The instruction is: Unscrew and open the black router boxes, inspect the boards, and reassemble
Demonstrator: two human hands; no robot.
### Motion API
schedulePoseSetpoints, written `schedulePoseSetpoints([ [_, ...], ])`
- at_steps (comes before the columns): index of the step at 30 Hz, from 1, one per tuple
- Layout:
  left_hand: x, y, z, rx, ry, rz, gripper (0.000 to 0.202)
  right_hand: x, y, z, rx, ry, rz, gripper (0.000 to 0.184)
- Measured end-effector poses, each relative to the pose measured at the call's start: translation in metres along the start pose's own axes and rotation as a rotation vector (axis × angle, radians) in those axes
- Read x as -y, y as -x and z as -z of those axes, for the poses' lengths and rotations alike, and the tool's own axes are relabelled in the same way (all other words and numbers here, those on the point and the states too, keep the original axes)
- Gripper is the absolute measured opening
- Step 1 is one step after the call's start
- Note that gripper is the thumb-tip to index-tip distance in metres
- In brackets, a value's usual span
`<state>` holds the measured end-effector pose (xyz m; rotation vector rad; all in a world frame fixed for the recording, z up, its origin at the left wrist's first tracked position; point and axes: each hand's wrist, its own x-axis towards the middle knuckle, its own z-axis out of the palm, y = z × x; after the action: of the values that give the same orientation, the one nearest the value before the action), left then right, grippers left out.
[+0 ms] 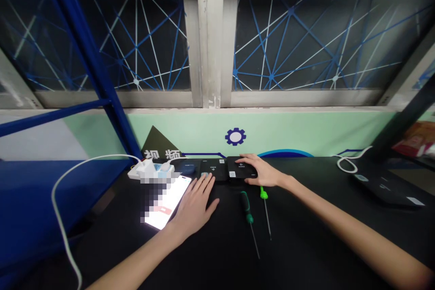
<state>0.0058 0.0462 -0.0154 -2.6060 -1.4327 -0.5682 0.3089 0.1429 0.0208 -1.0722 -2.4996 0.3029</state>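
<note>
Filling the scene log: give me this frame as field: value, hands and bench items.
left hand: flat, fingertips over near edge of left box; contact unclear
right hand: gripping right box at its right end
third box: far right of table
dark screwdriver: lying, tip toward person
bright screwdriver: lying right of dark screwdriver, tip toward person
phone: lit, beside left hand
power strip: beyond phone, plugs in

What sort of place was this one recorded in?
Probably a small indoor workstation: a dark-green screwdriver, a lime-green screwdriver and a power strip on a black tabletop beneath a window.
</note>
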Motion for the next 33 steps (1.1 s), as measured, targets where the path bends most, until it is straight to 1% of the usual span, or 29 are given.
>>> schedulePoseSetpoints([
  [3, 0.002, 0.0, 0.0, 0.029, 0.006, 0.002, 0.057, -0.002, 0.0, -0.001, 0.001, 0.002, -0.001, 0.071],
  [5, 0.003, 0.002, 0.001, 0.033, 0.014, -0.002, 0.057, 0.002, 0.003, 0.0, -0.018, 0.004, 0.01, 0.069],
  [7, 0.004, 0.003, 0.001, 0.032, 0.012, -0.008, 0.057, 0.011, 0.008, 0.002, -0.066, 0.009, 0.04, 0.064],
  [9, 0.004, 0.004, 0.004, 0.02, 0.009, -0.014, 0.056, 0.023, 0.014, 0.004, -0.144, 0.013, 0.097, 0.056],
  [10, 0.003, 0.004, 0.006, 0.007, 0.012, -0.016, 0.053, 0.029, 0.018, 0.004, -0.187, 0.015, 0.122, 0.05],
  [12, 0.0, 0.002, 0.012, -0.027, 0.032, -0.013, 0.045, 0.042, 0.027, 0.005, -0.232, 0.022, 0.166, 0.039],
  [14, -0.004, 0.0, 0.02, -0.062, 0.068, 0.011, 0.032, 0.052, 0.035, 0.004, -0.224, 0.039, 0.211, 0.03],
  [15, -0.005, -0.001, 0.024, -0.073, 0.076, 0.016, 0.027, 0.055, 0.039, 0.003, -0.228, 0.047, 0.226, 0.027],
  [18, -0.007, -0.003, 0.028, -0.093, 0.125, 0.053, 0.024, 0.055, 0.047, 0.002, -0.234, 0.061, 0.23, 0.023],
  [20, -0.004, -0.002, 0.023, -0.124, 0.138, 0.06, 0.025, 0.05, 0.05, 0.002, -0.262, 0.053, 0.205, 0.021],
  [22, 0.002, -0.001, 0.013, -0.133, 0.102, 0.077, 0.037, 0.044, 0.051, 0.004, -0.288, 0.037, 0.176, 0.02],
  [24, 0.008, 0.001, 0.004, -0.085, 0.075, 0.091, 0.05, 0.041, 0.052, 0.005, -0.304, 0.025, 0.163, 0.019],
  [26, 0.011, 0.003, -0.001, -0.04, 0.076, 0.108, 0.054, 0.041, 0.053, 0.005, -0.305, 0.023, 0.163, 0.018],
  [29, 0.009, 0.003, 0.004, -0.02, 0.081, 0.112, 0.054, 0.047, 0.055, 0.005, -0.28, 0.025, 0.169, 0.014],
  [33, -0.001, 0.002, 0.021, -0.016, 0.138, 0.083, 0.047, 0.058, 0.057, 0.0, -0.221, 0.011, 0.18, 0.011],
])
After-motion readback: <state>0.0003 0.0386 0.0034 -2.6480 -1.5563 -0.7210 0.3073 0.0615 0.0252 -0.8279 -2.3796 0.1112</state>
